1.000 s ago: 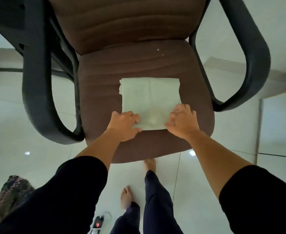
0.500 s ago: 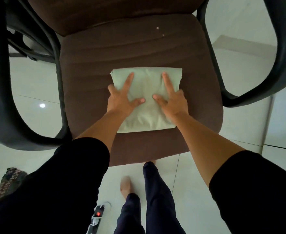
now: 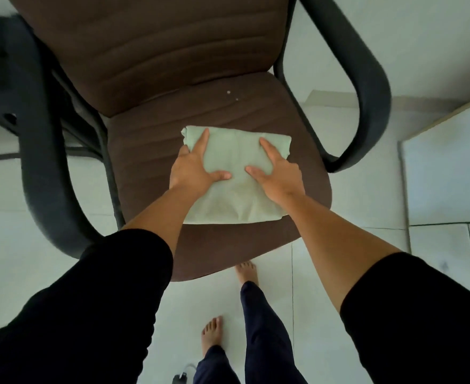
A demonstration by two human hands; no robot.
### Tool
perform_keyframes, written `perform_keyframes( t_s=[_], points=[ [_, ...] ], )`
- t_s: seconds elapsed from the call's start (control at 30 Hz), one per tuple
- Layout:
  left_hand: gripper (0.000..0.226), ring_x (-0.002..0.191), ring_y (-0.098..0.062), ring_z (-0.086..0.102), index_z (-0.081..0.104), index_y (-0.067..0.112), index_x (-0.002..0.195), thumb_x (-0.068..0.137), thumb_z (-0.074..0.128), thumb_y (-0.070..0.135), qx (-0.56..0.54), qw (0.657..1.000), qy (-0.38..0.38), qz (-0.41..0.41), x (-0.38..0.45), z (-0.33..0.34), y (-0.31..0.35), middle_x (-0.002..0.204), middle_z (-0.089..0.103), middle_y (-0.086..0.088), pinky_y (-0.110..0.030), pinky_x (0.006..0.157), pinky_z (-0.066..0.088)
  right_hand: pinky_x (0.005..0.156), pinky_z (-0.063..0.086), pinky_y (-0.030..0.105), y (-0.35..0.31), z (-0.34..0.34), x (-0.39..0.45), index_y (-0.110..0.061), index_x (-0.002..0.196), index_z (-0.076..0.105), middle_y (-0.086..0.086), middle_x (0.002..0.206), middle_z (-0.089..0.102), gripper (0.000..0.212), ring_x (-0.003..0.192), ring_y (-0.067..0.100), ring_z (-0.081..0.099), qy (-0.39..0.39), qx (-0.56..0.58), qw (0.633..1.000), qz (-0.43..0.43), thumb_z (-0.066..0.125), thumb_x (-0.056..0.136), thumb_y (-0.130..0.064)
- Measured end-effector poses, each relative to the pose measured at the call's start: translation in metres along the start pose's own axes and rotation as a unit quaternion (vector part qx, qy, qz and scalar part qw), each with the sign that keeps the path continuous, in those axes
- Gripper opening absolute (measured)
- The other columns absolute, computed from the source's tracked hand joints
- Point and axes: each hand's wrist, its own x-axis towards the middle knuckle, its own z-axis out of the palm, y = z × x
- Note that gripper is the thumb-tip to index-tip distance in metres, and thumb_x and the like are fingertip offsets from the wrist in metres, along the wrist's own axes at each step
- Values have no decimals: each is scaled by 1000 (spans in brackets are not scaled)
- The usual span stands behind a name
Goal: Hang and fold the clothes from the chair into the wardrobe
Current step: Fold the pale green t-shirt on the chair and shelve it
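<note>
A pale green cloth (image 3: 235, 202), folded into a flat rectangle, lies on the brown seat of an office chair (image 3: 145, 156). Both my hands rest on top of it, palms down. My left hand (image 3: 193, 169) covers the cloth's left side, its fingers reaching to the far left corner and its thumb pointing inward. My right hand (image 3: 276, 173) presses the right half, fingers spread toward the far edge. Neither hand grips the cloth; whether the outer fingers curl under its edges is hidden.
The chair has black looped armrests, one at left (image 3: 42, 162) and one at right (image 3: 366, 87). White tiled floor (image 3: 436, 173) surrounds it. My bare feet (image 3: 246, 273) stand just in front of the seat. A small dark device with a cable (image 3: 181, 378) lies on the floor.
My hands slid from the cloth's near corners up onto its top and now lie flat on it. The view has shifted, so the chair sits more to the right.
</note>
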Motion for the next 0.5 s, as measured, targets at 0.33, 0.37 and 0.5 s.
perform_keyframes(
  t_s=[0.33,0.37,0.5],
  points=[
    [114,134,-31,33,1,33,150,67,75,56,37,976,-3,214,-147,-59,116,145,33,-16,-36,108,29,100,38,36,-11,-123,-187,-41,146,19,15,132,51,67,118,34,49,193,16,981,5,51,88,-55],
    [114,134,-31,33,1,33,150,66,75,56,37,972,-9,232,-164,-61,131,145,33,-16,-36,108,29,99,37,36,-8,-138,-207,-41,146,20,16,131,52,67,117,34,49,212,22,977,12,52,88,-55],
    [117,131,-32,38,0,29,151,65,75,58,53,942,-31,329,-232,-50,204,140,40,-16,-37,105,32,100,37,35,20,-200,-290,-43,144,23,16,133,51,68,120,35,47,299,53,951,53,55,86,-54]
  ],
)
